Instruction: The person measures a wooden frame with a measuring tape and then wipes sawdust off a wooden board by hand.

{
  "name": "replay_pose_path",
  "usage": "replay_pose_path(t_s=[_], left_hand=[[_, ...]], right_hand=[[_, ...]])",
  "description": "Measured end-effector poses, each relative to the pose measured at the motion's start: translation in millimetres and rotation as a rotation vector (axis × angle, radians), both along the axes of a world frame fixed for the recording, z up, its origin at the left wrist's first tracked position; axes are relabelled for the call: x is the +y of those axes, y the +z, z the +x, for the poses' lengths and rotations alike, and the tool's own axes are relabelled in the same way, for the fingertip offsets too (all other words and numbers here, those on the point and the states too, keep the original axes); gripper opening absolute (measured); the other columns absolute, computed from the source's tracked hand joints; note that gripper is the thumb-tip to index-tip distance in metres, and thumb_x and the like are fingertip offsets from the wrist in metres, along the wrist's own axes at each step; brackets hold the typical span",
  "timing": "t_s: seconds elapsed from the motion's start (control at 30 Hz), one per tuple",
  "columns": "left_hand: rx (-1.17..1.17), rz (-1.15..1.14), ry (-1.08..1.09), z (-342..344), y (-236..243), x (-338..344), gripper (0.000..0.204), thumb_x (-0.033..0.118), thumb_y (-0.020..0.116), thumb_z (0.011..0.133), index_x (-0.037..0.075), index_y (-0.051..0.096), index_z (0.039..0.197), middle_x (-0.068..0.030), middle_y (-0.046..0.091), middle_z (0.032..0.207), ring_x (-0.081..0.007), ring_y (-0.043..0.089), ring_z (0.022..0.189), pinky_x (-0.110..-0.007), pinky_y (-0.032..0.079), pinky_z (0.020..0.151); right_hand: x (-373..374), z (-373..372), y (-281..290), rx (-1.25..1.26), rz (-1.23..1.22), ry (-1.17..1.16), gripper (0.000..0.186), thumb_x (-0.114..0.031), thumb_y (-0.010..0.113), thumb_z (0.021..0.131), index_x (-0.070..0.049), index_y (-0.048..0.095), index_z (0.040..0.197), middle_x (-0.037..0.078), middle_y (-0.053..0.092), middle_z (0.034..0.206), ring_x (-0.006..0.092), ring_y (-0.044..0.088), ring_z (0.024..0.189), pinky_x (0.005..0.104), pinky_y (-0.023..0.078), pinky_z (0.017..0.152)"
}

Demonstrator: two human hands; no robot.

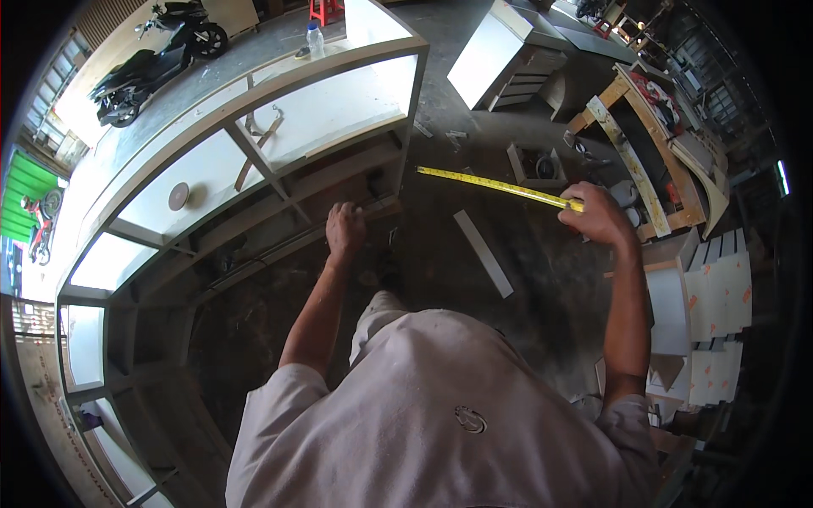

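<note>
My right hand (600,212) is closed around a tape measure, whose case is mostly hidden by the fingers. Its yellow blade (500,184) stretches out leftward, and the free end hangs close to the right end post of a long cabinet frame (411,110). My left hand (345,229) hovers in front of the frame's lower rail, back of the hand up. Its fingers are loosely bent and slightly apart, with nothing visible in them. On the frame's white panel lie a round brown disc (179,196) and a hammer-like tool (258,152).
A pale strip (483,254) lies on the dark floor ahead. Beyond it sits a small open box (538,165) with things inside. A wooden trestle (631,169) and stacked panels (718,296) flank the right side. A bottle (315,41) stands on the cabinet; a motorcycle (161,63) is farther back.
</note>
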State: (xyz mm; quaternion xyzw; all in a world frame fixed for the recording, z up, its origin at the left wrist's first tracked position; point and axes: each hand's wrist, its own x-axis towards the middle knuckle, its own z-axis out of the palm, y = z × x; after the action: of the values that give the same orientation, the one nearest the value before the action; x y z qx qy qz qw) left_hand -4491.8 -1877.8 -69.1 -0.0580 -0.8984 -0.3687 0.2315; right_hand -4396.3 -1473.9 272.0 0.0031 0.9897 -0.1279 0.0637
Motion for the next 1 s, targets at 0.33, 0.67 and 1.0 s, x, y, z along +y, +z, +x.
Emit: replay_pose_path(t_s=[0.33,0.67,1.0], left_hand=[[-0.055,-0.093,-0.079,-229,-9,51,0.027,0.017,0.063,0.090,-0.002,0.065,0.109,-0.0207,0.062,0.117,-0.0383,0.054,0.118,-0.048,0.041,0.103],[-0.165,-0.300,-0.171,-296,-54,63,0.047,0.030,0.055,0.100,-0.004,0.055,0.133,-0.0221,0.045,0.149,-0.0389,0.035,0.144,-0.049,0.025,0.120],[-0.048,-0.257,-0.202,-302,-65,63,0.037,0.024,0.058,0.099,0.008,0.061,0.132,-0.0190,0.048,0.148,-0.0376,0.040,0.141,-0.049,0.030,0.119]], right_hand=[[-38,-162,92,-0.134,0.159,0.100,0.036,-0.019,0.069,0.075,0.002,0.068,0.104,0.017,0.061,0.096,0.0345,0.063,0.092,0.0412,0.048,0.083],[-30,-237,108,-0.214,0.094,0.096,0.042,-0.011,0.070,0.072,0.004,0.065,0.111,0.017,0.061,0.100,0.0322,0.062,0.094,0.0372,0.046,0.087],[-23,-266,95,-0.228,0.050,0.097,0.039,-0.011,0.070,0.074,0.003,0.065,0.110,0.016,0.062,0.101,0.0304,0.064,0.094,0.0376,0.047,0.087]])
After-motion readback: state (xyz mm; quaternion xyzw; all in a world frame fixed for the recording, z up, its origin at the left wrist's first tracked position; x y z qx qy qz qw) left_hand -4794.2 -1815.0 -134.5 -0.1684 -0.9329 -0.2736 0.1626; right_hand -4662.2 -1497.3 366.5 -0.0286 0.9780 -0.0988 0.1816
